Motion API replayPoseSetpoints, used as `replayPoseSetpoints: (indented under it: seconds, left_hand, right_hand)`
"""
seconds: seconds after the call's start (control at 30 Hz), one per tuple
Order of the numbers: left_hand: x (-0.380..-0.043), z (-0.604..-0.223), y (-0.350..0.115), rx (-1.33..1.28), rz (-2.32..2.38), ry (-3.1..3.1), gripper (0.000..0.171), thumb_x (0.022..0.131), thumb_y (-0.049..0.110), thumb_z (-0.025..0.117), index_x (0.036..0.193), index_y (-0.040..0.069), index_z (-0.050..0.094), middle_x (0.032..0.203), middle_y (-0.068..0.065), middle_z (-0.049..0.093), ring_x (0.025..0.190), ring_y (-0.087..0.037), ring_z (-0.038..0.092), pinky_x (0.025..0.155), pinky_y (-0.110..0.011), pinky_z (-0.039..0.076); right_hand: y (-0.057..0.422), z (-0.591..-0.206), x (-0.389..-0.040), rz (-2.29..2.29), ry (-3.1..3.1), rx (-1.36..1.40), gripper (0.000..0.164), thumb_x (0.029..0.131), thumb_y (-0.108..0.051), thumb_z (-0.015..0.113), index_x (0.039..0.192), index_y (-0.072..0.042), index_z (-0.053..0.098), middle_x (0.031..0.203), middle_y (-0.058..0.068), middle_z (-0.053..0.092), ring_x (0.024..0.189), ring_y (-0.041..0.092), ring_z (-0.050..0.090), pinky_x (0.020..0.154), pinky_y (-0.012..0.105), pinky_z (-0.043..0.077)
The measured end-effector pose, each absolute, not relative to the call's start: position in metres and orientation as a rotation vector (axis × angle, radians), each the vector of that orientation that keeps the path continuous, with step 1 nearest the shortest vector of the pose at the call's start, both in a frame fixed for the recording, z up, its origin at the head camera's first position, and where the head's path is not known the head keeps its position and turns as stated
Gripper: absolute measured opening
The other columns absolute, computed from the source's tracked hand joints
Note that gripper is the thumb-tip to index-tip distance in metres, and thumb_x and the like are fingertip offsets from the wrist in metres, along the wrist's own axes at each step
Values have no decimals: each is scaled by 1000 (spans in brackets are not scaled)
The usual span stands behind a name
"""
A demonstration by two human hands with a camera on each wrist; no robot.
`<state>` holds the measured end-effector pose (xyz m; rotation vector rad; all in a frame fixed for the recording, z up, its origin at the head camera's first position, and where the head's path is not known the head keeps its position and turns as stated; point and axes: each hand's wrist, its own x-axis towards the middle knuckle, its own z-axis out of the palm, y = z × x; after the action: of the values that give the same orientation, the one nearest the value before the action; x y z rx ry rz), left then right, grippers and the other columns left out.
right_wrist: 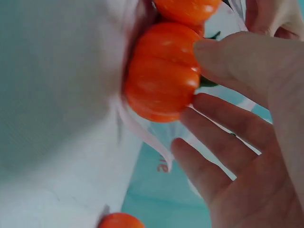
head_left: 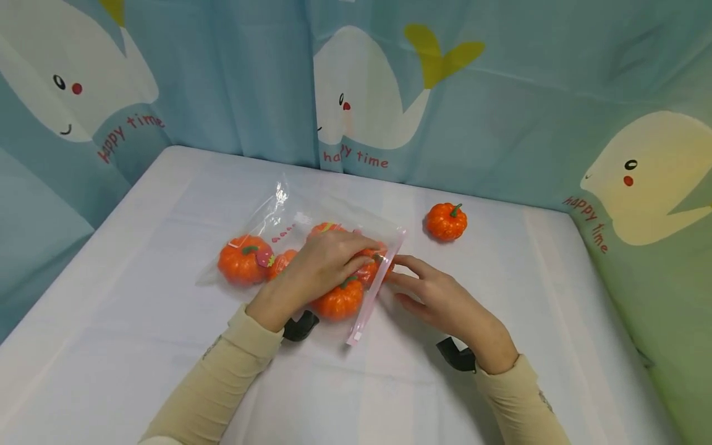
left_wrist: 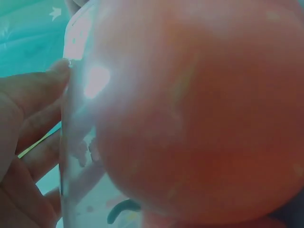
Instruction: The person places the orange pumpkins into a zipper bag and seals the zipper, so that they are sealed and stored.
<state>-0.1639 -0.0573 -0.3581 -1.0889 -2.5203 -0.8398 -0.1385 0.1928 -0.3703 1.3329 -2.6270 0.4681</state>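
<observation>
L hand lies flat on clear zip bag of small pumpkins, mid-table | R hand, fingers straight & apart, at pink zip edge | tip: hold bag down, feed pumpkin squarely past zip | spare pumpkin apart, rear right

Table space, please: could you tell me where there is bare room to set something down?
The table is bare left of the zip bag, along the near edge between the sleeves, and right of the loose pumpkin. It is crowded mid-table, where the left hand and right hand work the bag's mouth.
</observation>
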Motion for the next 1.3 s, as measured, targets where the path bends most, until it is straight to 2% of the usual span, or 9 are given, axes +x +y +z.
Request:
replayPoseSetpoints:
  seconds: [0.17, 0.4, 0.7, 0.97, 1.2, 1.3]
  left_hand:
    - [-165, -359, -58, -1085, -843, -2493, 27, 92, 17, 70, 119, 13, 72, 112, 2, 75, 100, -15, 71, 92, -32, 56]
    - [-166, -357, -60, -1029, -854, -2436, 20, 91, 15, 71, 111, 13, 74, 105, 1, 76, 99, -14, 72, 91, -31, 57]
    - [-165, -354, -59, -1044, -879, -2447, 20, 92, 12, 69, 112, 11, 73, 105, -1, 76, 103, -16, 72, 94, -32, 56]
    - [-167, -353, -58, -1077, -939, -2423, 18, 93, 7, 67, 110, 8, 74, 104, -4, 76, 104, -20, 71, 103, -38, 51]
    - [-166, -352, -60, -1059, -988, -2483, 19, 94, 8, 66, 111, 9, 74, 104, -3, 76, 101, -19, 71, 97, -35, 55]
    - [-166, -352, -59, -1065, -982, -2492, 19, 94, 8, 66, 111, 9, 74, 105, -3, 76, 102, -19, 71, 98, -36, 55]
  right_hand:
    - [185, -379, -142, 420, -2558, 1344, 53, 81, -7, 81, 130, -8, 63, 138, 15, 54, 124, 30, 59, 96, 38, 56]
    - [176, -388, -146, 388, -2502, 1370, 58, 79, -5, 82, 131, -1, 59, 139, 18, 53, 127, 32, 56, 103, 40, 51]
    - [177, -389, -146, 399, -2527, 1353, 60, 80, -7, 82, 134, -3, 56, 141, 17, 52, 128, 31, 56, 103, 41, 51]
    - [161, -395, -151, 455, -2475, 1462, 54, 87, -8, 75, 137, -4, 55, 149, 17, 44, 140, 30, 43, 114, 43, 42]
    - [167, -395, -150, 432, -2487, 1423, 61, 82, -3, 78, 138, 0, 53, 145, 16, 50, 134, 31, 49, 111, 45, 44]
    - [166, -397, -151, 422, -2502, 1439, 60, 84, -3, 76, 139, -1, 53, 146, 15, 50, 137, 31, 46, 113, 46, 41]
